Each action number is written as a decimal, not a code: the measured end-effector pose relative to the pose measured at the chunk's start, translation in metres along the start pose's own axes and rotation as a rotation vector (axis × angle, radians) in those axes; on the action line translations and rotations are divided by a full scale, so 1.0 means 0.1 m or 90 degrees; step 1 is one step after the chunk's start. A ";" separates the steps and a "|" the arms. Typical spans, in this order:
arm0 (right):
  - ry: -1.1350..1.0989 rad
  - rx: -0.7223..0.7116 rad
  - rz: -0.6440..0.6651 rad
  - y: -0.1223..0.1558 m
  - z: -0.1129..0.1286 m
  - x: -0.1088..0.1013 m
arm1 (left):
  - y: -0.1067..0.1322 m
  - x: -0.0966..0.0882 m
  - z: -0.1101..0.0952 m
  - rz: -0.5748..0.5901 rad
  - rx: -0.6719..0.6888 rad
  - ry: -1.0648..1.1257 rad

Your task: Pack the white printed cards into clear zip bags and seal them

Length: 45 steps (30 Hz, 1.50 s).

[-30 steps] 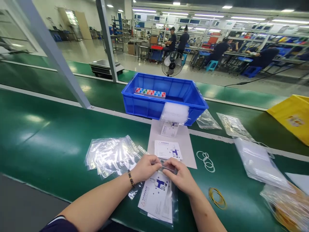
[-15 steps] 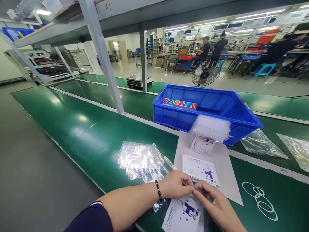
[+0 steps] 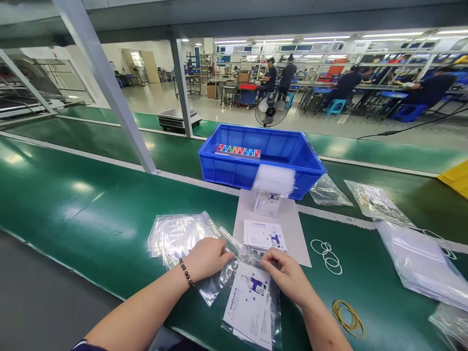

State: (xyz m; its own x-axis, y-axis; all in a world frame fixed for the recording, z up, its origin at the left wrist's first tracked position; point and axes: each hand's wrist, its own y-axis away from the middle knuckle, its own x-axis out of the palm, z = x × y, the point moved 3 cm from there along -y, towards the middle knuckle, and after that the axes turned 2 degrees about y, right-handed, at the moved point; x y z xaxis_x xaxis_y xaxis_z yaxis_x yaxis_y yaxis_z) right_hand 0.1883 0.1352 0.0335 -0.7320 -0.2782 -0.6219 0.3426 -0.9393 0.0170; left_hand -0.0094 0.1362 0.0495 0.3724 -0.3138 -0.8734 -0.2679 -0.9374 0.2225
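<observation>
Bagged cards [image 3: 248,302] before card stack [image 3: 261,234], bin [image 3: 226,168] behind, bags [image 3: 175,236] left, rings [image 3: 331,258] right

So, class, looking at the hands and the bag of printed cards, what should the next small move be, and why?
Probably a pinch along the top edge of the clear bag with the right hand: the printed cards lie inside, and that hand's thumb is at the bag's upper corner. I can't tell whether it is sealed.

2 hands [image 3: 205,258] [image 3: 287,274] apart (fingers [image 3: 275,254] bent)
</observation>
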 end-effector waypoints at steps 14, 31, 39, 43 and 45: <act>-0.405 0.129 -0.009 -0.04 0.00 0.32 | 0.10 -0.28 0.06 0.051 0.052 0.042; 0.074 -0.180 -0.226 0.05 0.14 0.24 | -0.28 0.42 -0.31 0.034 -0.059 0.748; 0.050 -0.048 -0.167 0.01 0.11 0.26 | -0.24 0.42 -0.31 -0.010 0.045 0.571; 0.218 -0.055 -0.234 -0.01 0.08 0.30 | -0.19 0.44 -0.33 -0.015 0.082 0.445; 0.294 -0.059 -0.303 -0.01 0.06 0.29 | -0.18 0.45 -0.34 0.001 0.081 0.426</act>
State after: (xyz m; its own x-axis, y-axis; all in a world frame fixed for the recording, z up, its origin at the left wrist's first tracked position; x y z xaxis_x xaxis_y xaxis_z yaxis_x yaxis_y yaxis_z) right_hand 0.1630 0.1271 0.0206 -0.4952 0.2967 -0.8165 0.1079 -0.9116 -0.3967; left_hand 0.0429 0.1342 0.0207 0.8309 -0.3786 -0.4079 -0.3551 -0.9250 0.1352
